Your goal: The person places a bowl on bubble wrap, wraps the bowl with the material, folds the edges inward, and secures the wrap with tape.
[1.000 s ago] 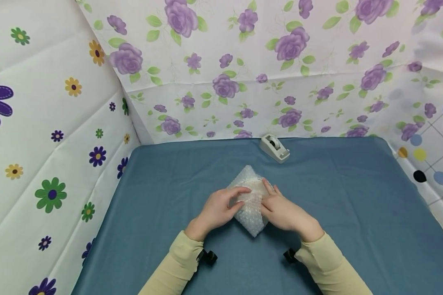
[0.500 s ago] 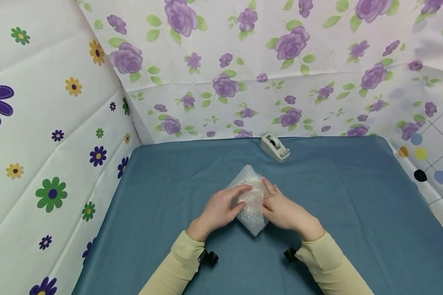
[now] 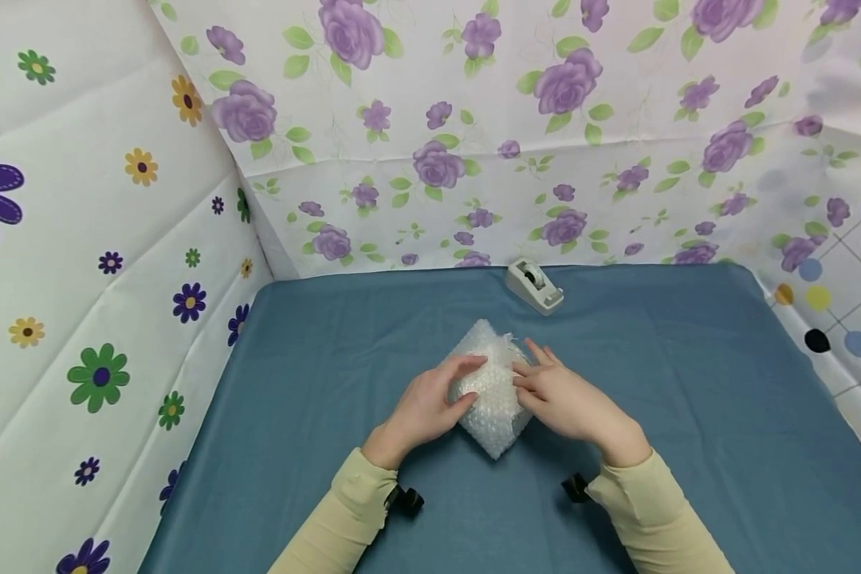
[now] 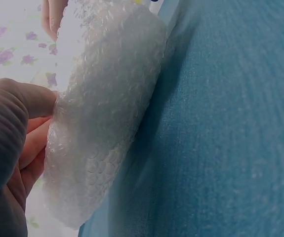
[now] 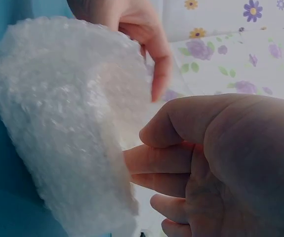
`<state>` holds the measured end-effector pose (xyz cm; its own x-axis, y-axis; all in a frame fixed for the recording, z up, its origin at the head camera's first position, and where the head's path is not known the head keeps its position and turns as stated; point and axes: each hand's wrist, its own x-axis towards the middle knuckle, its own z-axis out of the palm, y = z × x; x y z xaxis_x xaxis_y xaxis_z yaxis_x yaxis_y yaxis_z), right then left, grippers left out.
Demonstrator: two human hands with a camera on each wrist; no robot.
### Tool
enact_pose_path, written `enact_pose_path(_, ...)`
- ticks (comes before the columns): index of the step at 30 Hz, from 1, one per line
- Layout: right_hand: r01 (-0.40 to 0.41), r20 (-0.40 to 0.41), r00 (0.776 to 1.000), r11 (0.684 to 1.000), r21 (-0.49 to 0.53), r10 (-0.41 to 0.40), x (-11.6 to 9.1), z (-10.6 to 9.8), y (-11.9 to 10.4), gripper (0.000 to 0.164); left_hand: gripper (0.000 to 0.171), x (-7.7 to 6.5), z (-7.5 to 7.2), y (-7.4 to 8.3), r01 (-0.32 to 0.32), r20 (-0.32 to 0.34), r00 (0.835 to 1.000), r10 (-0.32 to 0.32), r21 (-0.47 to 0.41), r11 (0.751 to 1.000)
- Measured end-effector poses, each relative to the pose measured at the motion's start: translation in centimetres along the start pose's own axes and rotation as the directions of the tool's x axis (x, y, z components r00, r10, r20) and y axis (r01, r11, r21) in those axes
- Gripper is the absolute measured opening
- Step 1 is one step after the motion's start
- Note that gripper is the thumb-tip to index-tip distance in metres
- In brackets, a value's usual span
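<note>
A package in clear bubble wrap (image 3: 493, 418) lies cornerwise on the blue cloth; what is inside cannot be made out. My left hand (image 3: 422, 408) holds its left side, thumb and index finger bent over the top. In the left wrist view, the left thumb (image 4: 39, 101) presses on the wrap's upper edge, with other fingers behind. My right hand (image 3: 570, 399) is at the package's right side, fingers fairly straight, their tips touching the wrap or just beside it. The right wrist view shows the right index finger (image 5: 156, 160) against the bubble wrap, thumb above it.
A white tape dispenser (image 3: 534, 287) stands behind the package near the table's back edge. Blue cloth (image 3: 330, 343) covers the table. Flower-printed sheets (image 3: 402, 199) hang at the back and left, and a dotted one (image 3: 850, 319) at right.
My right hand has drawn slightly right, off the top of the package, and its fingers have come into fuller view. The wrap's right edge has lifted a little. The left hand stays nearly still.
</note>
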<state>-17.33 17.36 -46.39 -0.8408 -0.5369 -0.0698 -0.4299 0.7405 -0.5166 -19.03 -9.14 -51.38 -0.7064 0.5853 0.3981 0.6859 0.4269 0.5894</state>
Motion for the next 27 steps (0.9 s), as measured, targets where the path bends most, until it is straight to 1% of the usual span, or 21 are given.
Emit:
enact_pose_path(2, -0.021, -0.004, 1.0, 1.0, 0.008, 0.021, -0.15, -0.35, 0.07, 0.037, 0.037, 0.07, -0.06, 0.03, -0.029, 0.003, 1.0, 0.029, 0.031, 0.999)
enact_pose_path(5, -0.025, -0.021, 0.999, 1.0, 0.013, 0.025, -0.38, -0.67, 0.19, 0.036, 0.022, 0.18, -0.15, 0.03, -0.087, 0.01, 0.996, 0.086, 0.104, 0.991)
enact_pose_path(7, -0.027, -0.034, 0.999, 1.0, 0.013, 0.028, -0.5, -0.79, 0.33, 0.036, 0.018, 0.23, -0.26, 0.04, -0.111, 0.015, 0.994, 0.11, 0.154, 0.982)
enact_pose_path(9, -0.028, -0.045, 0.999, 1.0, 0.01, 0.028, -0.58, -0.9, 0.43, 0.036, 0.016, 0.24, -0.38, 0.01, -0.12, 0.029, 0.993, 0.117, 0.194, 0.974)
enact_pose_path(13, -0.022, -0.086, 0.996, 0.999, -0.023, 0.02, -0.67, -1.02, 0.56, 0.036, 0.018, 0.16, -0.53, -0.08, -0.113, 0.082, 0.992, 0.096, 0.242, 0.964)
enact_pose_path(19, 0.021, -0.186, 0.982, 0.998, -0.06, -0.031, -0.49, -0.86, 0.56, 0.036, 0.028, -0.11, -0.4, -0.16, -0.076, 0.186, 0.982, 0.023, 0.282, 0.956)
enact_pose_path(23, 0.047, -0.2, 0.978, 0.997, -0.058, -0.058, -0.28, -0.69, 0.61, 0.035, 0.035, -0.24, -0.17, -0.12, -0.065, 0.223, 0.975, -0.001, 0.289, 0.955)
enact_pose_path(27, 0.061, -0.195, 0.978, 0.996, -0.062, -0.072, -0.14, -0.65, 0.77, 0.035, 0.04, -0.28, 0.02, -0.05, -0.062, 0.233, 0.972, -0.01, 0.298, 0.953)
